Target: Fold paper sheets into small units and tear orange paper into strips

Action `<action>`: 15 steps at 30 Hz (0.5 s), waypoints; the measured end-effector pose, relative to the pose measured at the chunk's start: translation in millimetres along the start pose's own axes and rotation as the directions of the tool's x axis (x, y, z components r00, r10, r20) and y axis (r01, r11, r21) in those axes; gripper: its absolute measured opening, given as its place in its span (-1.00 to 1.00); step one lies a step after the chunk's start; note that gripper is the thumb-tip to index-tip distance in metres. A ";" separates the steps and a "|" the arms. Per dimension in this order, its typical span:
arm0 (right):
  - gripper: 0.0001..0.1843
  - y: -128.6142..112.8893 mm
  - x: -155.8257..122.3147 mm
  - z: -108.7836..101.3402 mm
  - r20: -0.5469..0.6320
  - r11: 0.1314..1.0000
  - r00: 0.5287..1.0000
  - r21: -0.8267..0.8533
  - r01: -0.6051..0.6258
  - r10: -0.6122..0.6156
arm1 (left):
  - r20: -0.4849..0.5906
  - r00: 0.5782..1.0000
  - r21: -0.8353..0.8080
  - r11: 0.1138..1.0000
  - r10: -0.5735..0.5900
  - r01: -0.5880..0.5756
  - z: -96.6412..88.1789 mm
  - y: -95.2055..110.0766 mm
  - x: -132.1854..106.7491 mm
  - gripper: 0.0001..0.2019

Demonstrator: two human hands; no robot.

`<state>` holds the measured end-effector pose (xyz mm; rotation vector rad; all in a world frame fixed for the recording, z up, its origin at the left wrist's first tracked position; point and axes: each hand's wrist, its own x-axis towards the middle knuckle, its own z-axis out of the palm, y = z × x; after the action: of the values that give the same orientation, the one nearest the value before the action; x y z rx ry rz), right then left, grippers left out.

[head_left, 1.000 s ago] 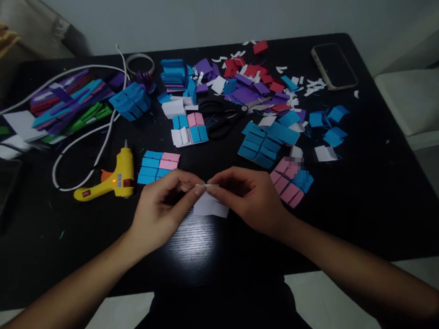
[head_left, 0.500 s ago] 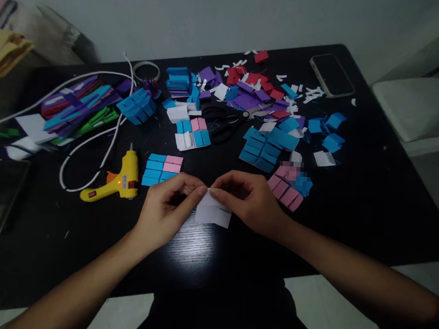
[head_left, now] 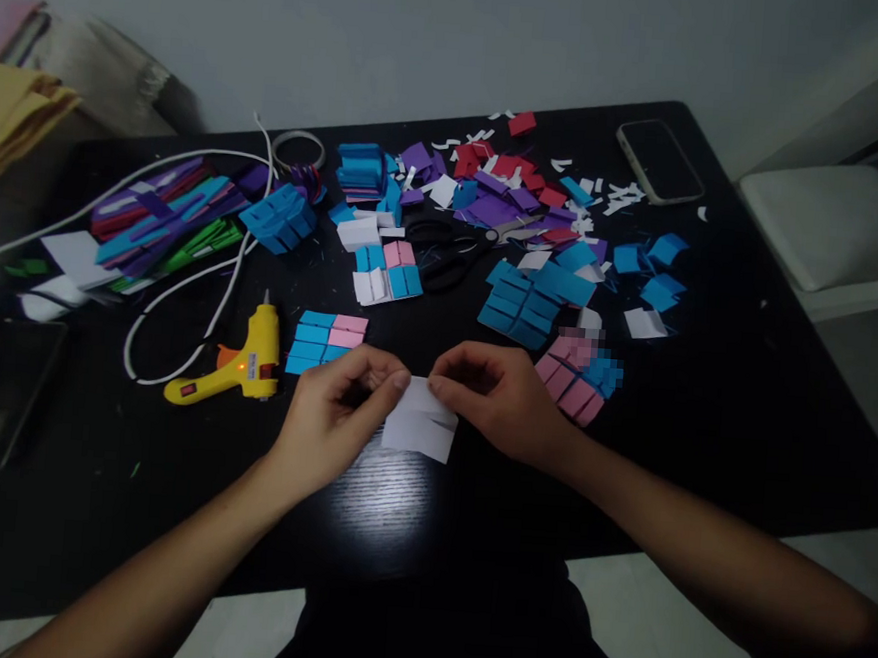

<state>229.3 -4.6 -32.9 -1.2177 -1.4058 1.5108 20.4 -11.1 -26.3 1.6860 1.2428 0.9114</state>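
Both my hands hold one small white folded paper piece (head_left: 420, 424) just above the black table (head_left: 741, 410), near its front edge. My left hand (head_left: 335, 414) pinches the paper's left upper edge between thumb and fingers. My right hand (head_left: 500, 395) pinches its right upper edge. The lower half of the paper hangs free toward me, with a slit showing in it. A blue-and-pink folded paper block (head_left: 324, 341) lies just beyond my left hand, and a pink-and-blue one (head_left: 575, 377) lies beside my right hand.
A yellow glue gun (head_left: 232, 369) with a white cord (head_left: 186, 291) lies left of my hands. Black scissors (head_left: 452, 242), piles of blue, purple and red paper scraps (head_left: 509, 189), paper strips (head_left: 157, 214) and a phone (head_left: 658, 160) cover the far table. A white seat (head_left: 829, 221) stands right.
The white paper has tilted and spread wider between my fingers, and my hands have drawn slightly apart. The view has dropped a little, so everything on the table sits lower in the frame.
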 end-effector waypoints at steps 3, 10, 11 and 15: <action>-0.87 0.8 -1.1 1.3 0.017 1.000 1.000 0.001 -0.001 0.001 | 0.049 0.999 -0.008 1.000 -0.001 0.001 -0.4 -0.7 0.7 -0.89; -0.78 -1.6 0.0 1.0 0.069 0.999 0.997 0.007 -0.040 0.040 | 0.023 1.000 -0.013 1.000 0.009 -0.009 -3.4 -2.6 1.0 -0.89; -0.77 -2.0 0.6 0.0 0.073 0.999 0.997 0.006 -0.039 0.038 | 0.012 1.000 -0.013 1.000 0.009 -0.009 -3.7 -2.8 0.9 -0.89; -0.80 -2.5 2.8 -3.7 0.036 1.000 0.999 -0.030 0.003 -0.002 | -0.035 0.999 0.007 1.000 -0.022 0.022 -3.8 -4.5 0.6 -0.87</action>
<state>231.7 -0.5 -30.8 -1.2115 -1.4578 1.5222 15.5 -9.0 -28.9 1.6653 1.2865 0.9277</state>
